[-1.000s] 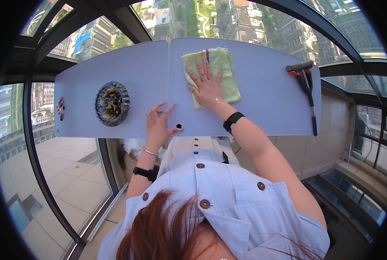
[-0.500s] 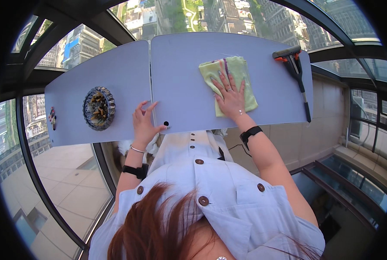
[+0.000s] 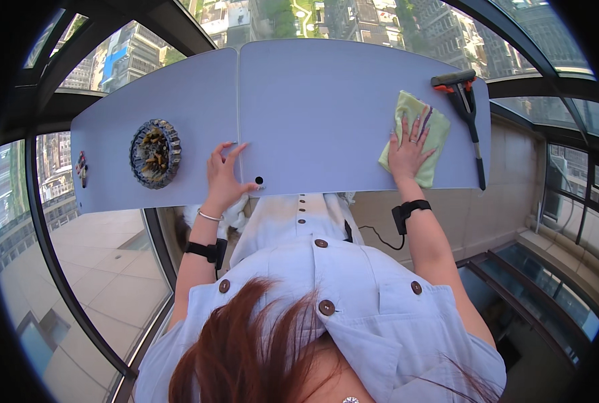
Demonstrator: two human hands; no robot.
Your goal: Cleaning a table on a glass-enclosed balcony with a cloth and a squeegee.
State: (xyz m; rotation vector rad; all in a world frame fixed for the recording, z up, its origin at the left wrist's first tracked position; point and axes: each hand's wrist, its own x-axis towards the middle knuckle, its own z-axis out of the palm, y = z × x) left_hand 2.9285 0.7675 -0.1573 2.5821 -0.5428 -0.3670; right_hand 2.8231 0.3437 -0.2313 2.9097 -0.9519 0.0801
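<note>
Spread flat, my right hand (image 3: 410,153) presses on a folded light-green cloth (image 3: 436,139) on the right part of the pale table (image 3: 313,114). The cloth has a dark stripe near its far end. My left hand (image 3: 225,180) rests at the table's near edge, by the seam between the two table halves. Its thumb and fingers are apart, with nothing between them. A small black round hole (image 3: 259,181) lies beside the left thumb.
A squeegee-like tool (image 3: 466,111) with a black handle and orange parts lies at the table's right end. On the left half sits a ribbed glass ashtray (image 3: 135,154) full of cigarette butts. Small items (image 3: 82,169) lie at the far left. Windows surround the table.
My right hand has slid the cloth to the right, close to the squeegee-like tool, and the cloth has turned. The left hand stays at the seam.
</note>
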